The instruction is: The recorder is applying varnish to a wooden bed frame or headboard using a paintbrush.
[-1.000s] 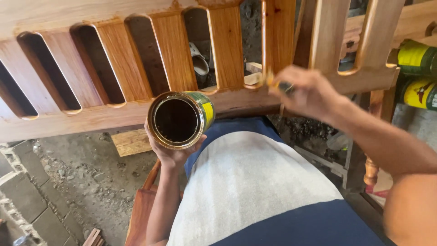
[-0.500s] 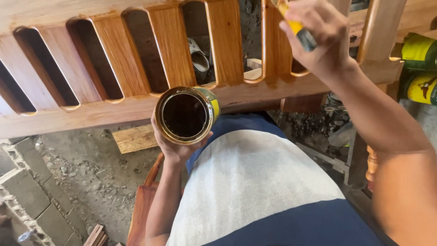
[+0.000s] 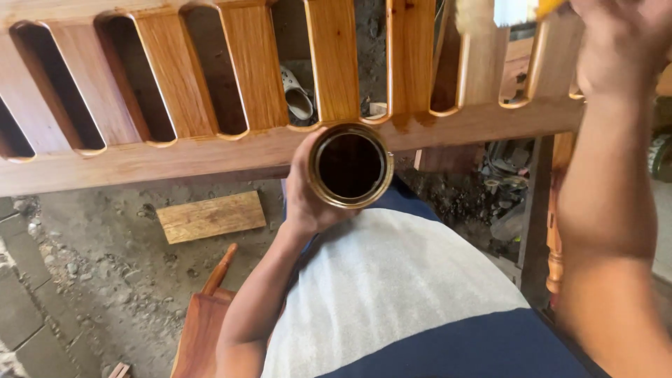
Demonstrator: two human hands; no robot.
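Note:
My left hand grips an open metal can of dark liquid, held upright just below the lower rail of a slatted wooden frame. My right hand is raised at the top right, closed on a paintbrush whose pale bristles and metal band show at the top edge, against the frame's right slats. The slats at the centre look glossy and orange; those at the right are paler.
A short wooden board lies on the dirt ground. A reddish wooden piece sits below my left arm. A shoe shows through the slats. Grey paving blocks line the left. A turned wooden post stands at right.
My right hand has risen from the lower rail to the top right with the brush. The can has shifted right and closer to the rail as the view moved.

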